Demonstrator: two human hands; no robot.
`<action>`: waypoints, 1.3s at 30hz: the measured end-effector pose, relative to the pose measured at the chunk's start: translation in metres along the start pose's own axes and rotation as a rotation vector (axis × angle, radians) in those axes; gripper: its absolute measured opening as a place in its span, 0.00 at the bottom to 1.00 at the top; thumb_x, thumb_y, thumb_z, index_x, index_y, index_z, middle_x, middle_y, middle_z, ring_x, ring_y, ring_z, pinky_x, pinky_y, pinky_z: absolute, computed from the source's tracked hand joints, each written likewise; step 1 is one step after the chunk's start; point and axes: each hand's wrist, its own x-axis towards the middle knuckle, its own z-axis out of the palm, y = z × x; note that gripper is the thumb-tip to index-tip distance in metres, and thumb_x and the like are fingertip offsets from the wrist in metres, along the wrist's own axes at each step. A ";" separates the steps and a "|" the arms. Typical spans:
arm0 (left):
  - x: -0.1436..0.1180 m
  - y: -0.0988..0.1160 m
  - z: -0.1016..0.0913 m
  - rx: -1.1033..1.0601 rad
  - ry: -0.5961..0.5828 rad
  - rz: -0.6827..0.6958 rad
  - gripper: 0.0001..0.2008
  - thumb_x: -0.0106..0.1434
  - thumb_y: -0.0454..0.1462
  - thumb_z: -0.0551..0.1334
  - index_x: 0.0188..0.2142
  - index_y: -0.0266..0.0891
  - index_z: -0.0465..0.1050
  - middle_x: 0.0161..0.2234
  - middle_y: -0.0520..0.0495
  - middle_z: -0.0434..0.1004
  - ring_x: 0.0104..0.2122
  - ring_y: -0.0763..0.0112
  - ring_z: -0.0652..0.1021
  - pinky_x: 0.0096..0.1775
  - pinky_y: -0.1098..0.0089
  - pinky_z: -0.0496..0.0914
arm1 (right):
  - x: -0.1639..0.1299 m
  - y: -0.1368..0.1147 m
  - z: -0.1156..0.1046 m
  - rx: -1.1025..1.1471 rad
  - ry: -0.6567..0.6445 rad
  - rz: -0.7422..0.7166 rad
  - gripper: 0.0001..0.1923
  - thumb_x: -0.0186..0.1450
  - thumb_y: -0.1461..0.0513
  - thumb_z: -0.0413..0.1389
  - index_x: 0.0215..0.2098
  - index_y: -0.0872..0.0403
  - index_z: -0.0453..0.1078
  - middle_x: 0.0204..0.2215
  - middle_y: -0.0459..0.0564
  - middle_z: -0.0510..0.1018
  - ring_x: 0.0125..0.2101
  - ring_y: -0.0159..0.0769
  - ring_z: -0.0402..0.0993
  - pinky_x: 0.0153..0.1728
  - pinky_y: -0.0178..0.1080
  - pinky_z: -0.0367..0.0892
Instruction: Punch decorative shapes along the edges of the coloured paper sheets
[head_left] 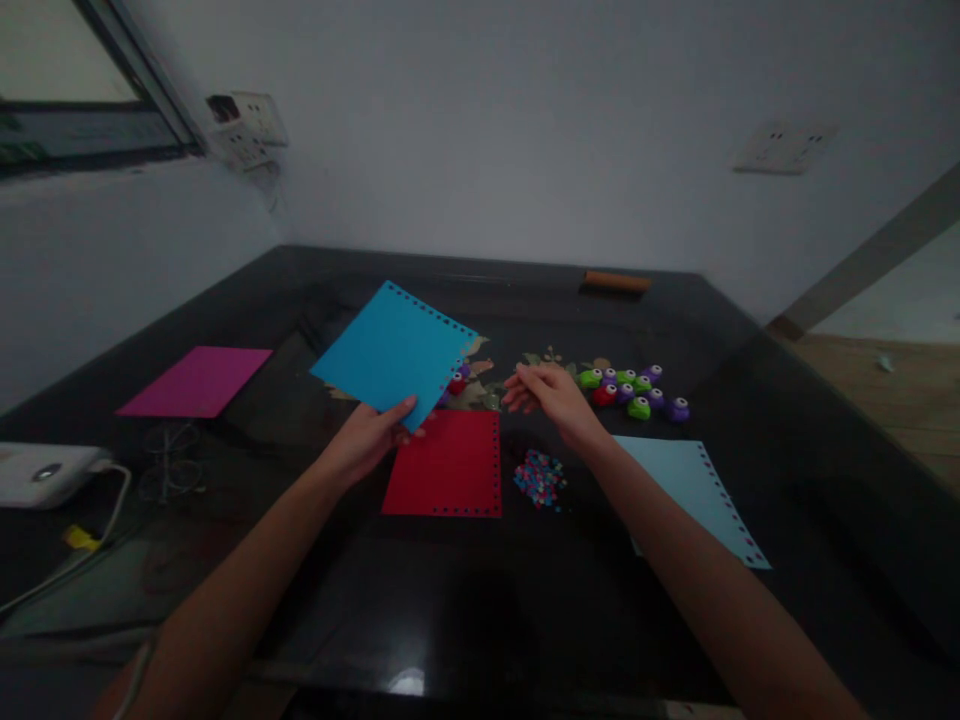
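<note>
My left hand (379, 435) grips a blue sheet of paper (394, 350) by its near corner, thumb on top. Small holes run along two of the sheet's edges. It is held above a red sheet (442, 465), also with holes along two edges, lying on the table. My right hand (544, 390) hovers over the table right of the blue sheet, fingers loosely bent and nothing visible in them. Below it lies a pile of small coloured paper dots (538, 478). Partly hidden behind the blue sheet are small red and purple pieces (457, 382).
Several small green, purple and red pieces with eye-like tops (637, 390) stand to the right. A pale blue punched sheet (686, 485) lies partly under my right forearm. At left are a magenta sheet (196, 382) and a white device (49, 473) with a cable. A brown tube (616, 282) lies at the back.
</note>
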 end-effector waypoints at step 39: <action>-0.002 -0.012 0.015 0.035 0.067 0.120 0.11 0.51 0.40 0.68 0.29 0.34 0.71 0.18 0.49 0.74 0.16 0.76 0.71 0.19 0.75 0.61 | 0.029 0.018 0.041 -0.470 0.142 -0.041 0.07 0.60 0.61 0.58 0.35 0.55 0.66 0.37 0.53 0.76 0.40 0.38 0.73 0.38 0.39 0.67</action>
